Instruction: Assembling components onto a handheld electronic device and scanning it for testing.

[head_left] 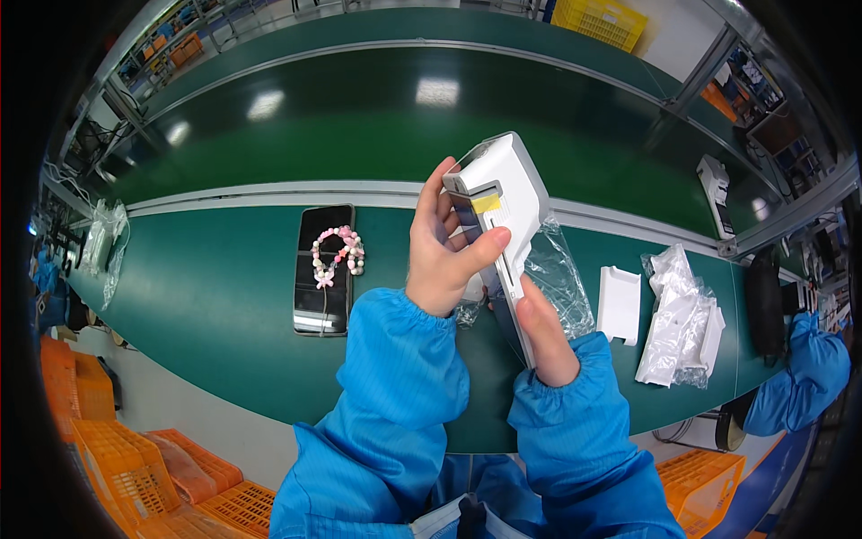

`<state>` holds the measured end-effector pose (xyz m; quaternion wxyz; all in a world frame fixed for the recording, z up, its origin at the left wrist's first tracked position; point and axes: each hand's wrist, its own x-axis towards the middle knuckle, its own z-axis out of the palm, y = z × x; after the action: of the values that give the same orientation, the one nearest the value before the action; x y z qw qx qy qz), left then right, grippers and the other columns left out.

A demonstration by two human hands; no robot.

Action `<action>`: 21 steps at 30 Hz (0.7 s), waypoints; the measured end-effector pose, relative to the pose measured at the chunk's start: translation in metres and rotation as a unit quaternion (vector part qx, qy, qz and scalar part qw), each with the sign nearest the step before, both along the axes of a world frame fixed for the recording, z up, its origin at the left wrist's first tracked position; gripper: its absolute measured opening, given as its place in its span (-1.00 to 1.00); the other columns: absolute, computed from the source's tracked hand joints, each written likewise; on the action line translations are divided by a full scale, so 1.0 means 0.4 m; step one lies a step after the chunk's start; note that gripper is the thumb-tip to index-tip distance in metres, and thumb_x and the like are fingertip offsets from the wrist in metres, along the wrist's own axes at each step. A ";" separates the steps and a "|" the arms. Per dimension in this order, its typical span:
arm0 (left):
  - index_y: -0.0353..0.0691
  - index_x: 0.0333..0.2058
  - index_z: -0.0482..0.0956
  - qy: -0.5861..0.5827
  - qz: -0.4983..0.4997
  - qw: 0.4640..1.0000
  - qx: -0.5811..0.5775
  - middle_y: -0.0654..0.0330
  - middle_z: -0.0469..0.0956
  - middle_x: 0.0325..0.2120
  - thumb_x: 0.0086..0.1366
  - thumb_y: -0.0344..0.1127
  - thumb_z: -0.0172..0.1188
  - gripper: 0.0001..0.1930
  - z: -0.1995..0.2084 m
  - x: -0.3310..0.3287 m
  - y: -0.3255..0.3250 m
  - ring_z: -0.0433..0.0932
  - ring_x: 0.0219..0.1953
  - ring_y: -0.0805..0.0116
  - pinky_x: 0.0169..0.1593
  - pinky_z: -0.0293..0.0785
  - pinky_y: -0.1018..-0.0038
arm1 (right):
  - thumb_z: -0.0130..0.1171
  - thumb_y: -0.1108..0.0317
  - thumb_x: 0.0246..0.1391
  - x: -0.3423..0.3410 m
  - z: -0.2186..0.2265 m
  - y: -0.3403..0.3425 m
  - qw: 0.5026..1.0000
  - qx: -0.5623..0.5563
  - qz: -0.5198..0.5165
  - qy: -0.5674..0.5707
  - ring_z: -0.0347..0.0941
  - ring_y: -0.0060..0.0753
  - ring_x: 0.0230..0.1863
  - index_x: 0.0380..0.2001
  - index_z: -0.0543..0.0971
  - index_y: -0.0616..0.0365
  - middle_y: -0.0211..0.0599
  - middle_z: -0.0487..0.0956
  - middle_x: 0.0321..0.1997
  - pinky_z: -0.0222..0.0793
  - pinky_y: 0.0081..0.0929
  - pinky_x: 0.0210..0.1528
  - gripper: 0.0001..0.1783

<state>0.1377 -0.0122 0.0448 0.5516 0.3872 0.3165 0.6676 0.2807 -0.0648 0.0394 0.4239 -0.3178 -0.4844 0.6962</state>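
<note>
Above the green table I hold a white and dark grey handheld payment terminal (pixel 516 193), tilted on its edge with its side toward me. My left hand (pixel 449 256) is closed round its upper part, the thumb pressing the white side near a small yellow patch. Lower down, my right hand (pixel 546 332) grips the narrower end, its thumb along the edge; most of its fingers are hidden behind the terminal. A clear plastic bag (pixel 558 278) lies crumpled on the table just behind my right hand.
A black phone (pixel 321 310) with a beaded strap (pixel 325 256) lies left. To the right are a white plastic part (pixel 620 304) and bagged white parts (pixel 669 332). Another terminal (pixel 716 193) sits on the green conveyor (pixel 359 117). Orange crates (pixel 126 476) stand below; a co-worker's blue sleeve (pixel 799 368) shows right.
</note>
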 end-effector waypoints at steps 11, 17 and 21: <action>-0.35 0.19 0.07 -0.018 -0.059 0.998 -0.024 0.00 0.37 -0.06 -0.14 -0.23 0.36 -0.08 -0.010 0.011 -0.003 0.40 -0.02 0.24 0.05 0.33 0.39 | -0.10 0.11 0.24 0.012 0.001 0.024 0.992 -0.102 -0.069 -0.016 0.32 -0.53 -0.09 0.15 0.21 0.21 -0.28 0.42 -0.10 0.24 -0.58 -0.05 -0.48; -0.38 0.20 0.05 -0.013 -0.078 0.996 -0.049 -0.04 0.36 -0.05 -0.08 -0.23 0.33 -0.10 -0.014 0.024 -0.003 0.42 -0.04 0.25 0.05 0.33 0.39 | -0.05 0.22 0.23 0.005 -0.027 0.018 0.990 -0.051 -0.124 -0.031 0.32 -0.48 -0.01 0.10 0.25 0.28 -0.18 0.41 -0.02 0.27 -0.54 0.00 -0.53; -0.39 0.20 0.03 -0.027 -0.090 0.993 -0.071 -0.05 0.36 -0.06 -0.06 -0.23 0.32 -0.11 -0.027 0.026 -0.007 0.42 -0.03 0.27 0.06 0.31 0.40 | -0.04 0.22 0.23 0.005 -0.030 0.011 0.988 -0.041 -0.141 -0.052 0.36 -0.47 -0.06 0.10 0.26 0.29 -0.17 0.43 -0.05 0.30 -0.57 -0.04 -0.53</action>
<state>0.1481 -0.0152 0.0341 0.6438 0.3561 0.3117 0.6013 0.2829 -0.0602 0.0273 0.4785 -0.4355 -0.4277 0.6312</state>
